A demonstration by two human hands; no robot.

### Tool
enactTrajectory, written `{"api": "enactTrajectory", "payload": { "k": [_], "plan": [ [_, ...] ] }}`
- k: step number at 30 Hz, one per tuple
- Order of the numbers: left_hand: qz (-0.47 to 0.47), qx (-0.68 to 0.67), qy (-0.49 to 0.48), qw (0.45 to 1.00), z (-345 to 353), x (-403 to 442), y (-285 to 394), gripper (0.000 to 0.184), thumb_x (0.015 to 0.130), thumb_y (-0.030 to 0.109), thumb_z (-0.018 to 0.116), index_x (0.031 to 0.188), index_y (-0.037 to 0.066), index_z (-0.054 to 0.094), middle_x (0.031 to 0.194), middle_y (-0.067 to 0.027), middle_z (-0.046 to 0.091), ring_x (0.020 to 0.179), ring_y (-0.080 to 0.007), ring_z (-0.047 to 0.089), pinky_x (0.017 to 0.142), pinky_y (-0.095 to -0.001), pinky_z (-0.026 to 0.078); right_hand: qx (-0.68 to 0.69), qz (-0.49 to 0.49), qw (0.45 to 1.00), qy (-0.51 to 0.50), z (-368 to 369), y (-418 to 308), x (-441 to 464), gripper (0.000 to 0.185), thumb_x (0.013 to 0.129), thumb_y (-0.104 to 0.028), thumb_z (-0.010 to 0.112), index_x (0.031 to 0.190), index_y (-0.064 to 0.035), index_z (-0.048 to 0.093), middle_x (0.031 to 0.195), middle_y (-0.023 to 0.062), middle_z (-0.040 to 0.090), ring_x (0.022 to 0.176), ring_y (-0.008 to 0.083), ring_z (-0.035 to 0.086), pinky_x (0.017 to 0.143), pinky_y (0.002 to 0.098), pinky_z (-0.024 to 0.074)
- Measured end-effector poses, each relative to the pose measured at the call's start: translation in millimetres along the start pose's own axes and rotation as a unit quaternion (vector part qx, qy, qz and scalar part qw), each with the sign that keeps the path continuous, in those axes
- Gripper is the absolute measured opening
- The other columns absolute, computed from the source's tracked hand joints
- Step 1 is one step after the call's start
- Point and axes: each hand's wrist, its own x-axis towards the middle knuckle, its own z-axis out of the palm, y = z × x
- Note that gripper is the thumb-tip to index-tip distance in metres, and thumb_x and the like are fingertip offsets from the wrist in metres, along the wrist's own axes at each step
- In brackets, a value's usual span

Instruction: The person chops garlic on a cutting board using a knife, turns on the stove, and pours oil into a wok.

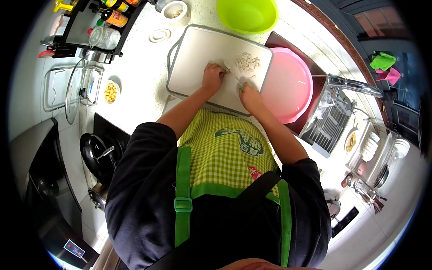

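A white cutting board [191, 67] with a grey rim lies on the counter in front of me. My left hand [213, 79] rests on it with fingers bent together, pressing down a pale piece of food [218, 61] that is mostly hidden by them. In my right hand [251, 97] is a knife [236, 78], gripped by its green handle. Its blade points up and left, the tip close to my left fingertips. To the right of the blade sits a heap of small, pale chopped pieces [247, 62]; their kind I cannot tell.
A pink basin [288, 85] stands right of the board over the sink, near the faucet [355, 85]. Behind the board is a lime-green basin [247, 15]. A white pot [176, 13], its lid [159, 35] and a bowl of yellowish food [110, 92] are on the left.
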Motion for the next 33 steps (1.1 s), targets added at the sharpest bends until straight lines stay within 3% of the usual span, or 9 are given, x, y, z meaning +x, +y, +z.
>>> {"api": "enactTrajectory", "payload": {
  "k": [15,24,27,33],
  "plan": [
    [0.004,-0.005,0.024,1.0,-1.0,-1.9,1.5,0.012,0.072,-0.003,0.067,0.079,0.006,0.071,0.088,-0.0071,0.066,0.087,-0.0311,0.055,0.08,-0.0404,0.045,-0.036,-0.017,0.999,0.007,-3.4,2.6,-20.5,0.029,0.093,-0.029,0.054,0.097,-0.0001,0.055,0.072,0.0255,0.064,0.068,0.0447,0.064,0.063,0.0529,0.0524],
    [0.02,-0.021,0.038,0.999,2.5,-2.2,-3.2,0.011,0.07,-0.006,0.066,0.077,0.003,0.069,0.083,-0.0095,0.062,0.082,-0.0315,0.054,0.077,-0.0408,0.043,-0.042,-0.014,0.999,-0.002,-6.4,2.2,-21.2,0.029,0.094,-0.028,0.053,0.098,0.0,0.054,0.075,0.026,0.065,0.07,0.0448,0.064,0.064,0.0528,0.0523],
    [0.015,-0.013,0.028,0.999,2.1,-1.8,-2.9,0.012,0.07,-0.006,0.066,0.078,0.003,0.069,0.083,-0.0094,0.062,0.083,-0.0317,0.054,0.077,-0.0404,0.043,-0.05,0.012,0.998,-0.032,-7.4,-1.5,-18.1,0.028,0.094,-0.027,0.051,0.1,0.0,0.054,0.08,0.0252,0.066,0.076,0.0442,0.065,0.069,0.0522,0.0522],
    [-0.039,0.008,0.003,0.999,1.9,0.6,0.5,0.008,0.075,-0.001,0.066,0.078,0.004,0.071,0.087,-0.0102,0.064,0.091,-0.033,0.054,0.082,-0.0426,0.045,-0.026,-0.008,1.0,-0.012,2.0,-1.3,0.7,0.029,0.094,-0.027,0.05,0.103,-0.0004,0.054,0.083,0.0263,0.065,0.077,0.0456,0.064,0.07,0.0522,0.0524]
  ]
}}
